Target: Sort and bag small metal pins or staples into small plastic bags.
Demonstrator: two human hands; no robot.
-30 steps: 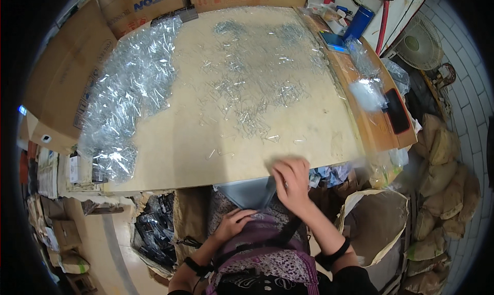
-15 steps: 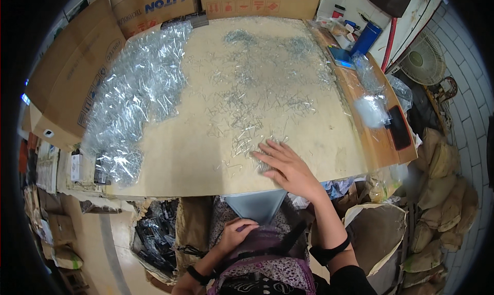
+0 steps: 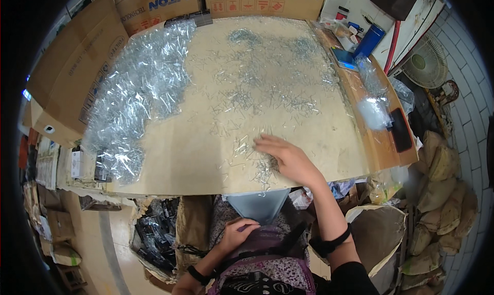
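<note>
Thin bent metal wire pieces [image 3: 265, 172] lie in a small cluster by the table's front edge. My right hand [image 3: 288, 158] rests low over the wooden tabletop [image 3: 175, 161] beside that cluster, palm down, fingers stretched out and slightly blurred. Below the edge, a grey scoop-like pan [image 3: 259, 203] has its wide side against the table front. My left hand [image 3: 238, 234] is closed at the pan's narrow end, by my lap; its fingers partly hide the grip. More wire pieces are scattered toward the table's middle and far side.
A heap of shiny clear and silvery pieces [image 3: 139, 94] covers the table's left. Cardboard boxes [image 3: 77, 68] wall the left and back. On the right ledge are a dark phone [image 3: 400, 130] and a blue can [image 3: 369, 39]. A fan [image 3: 423, 61] and stacked sacks [image 3: 437, 207] stand beyond.
Wire pieces near my right hand have come closer to the front edge, some reaching the pan's rim. My right hand has shifted slightly; my left hand stays at the pan.
</note>
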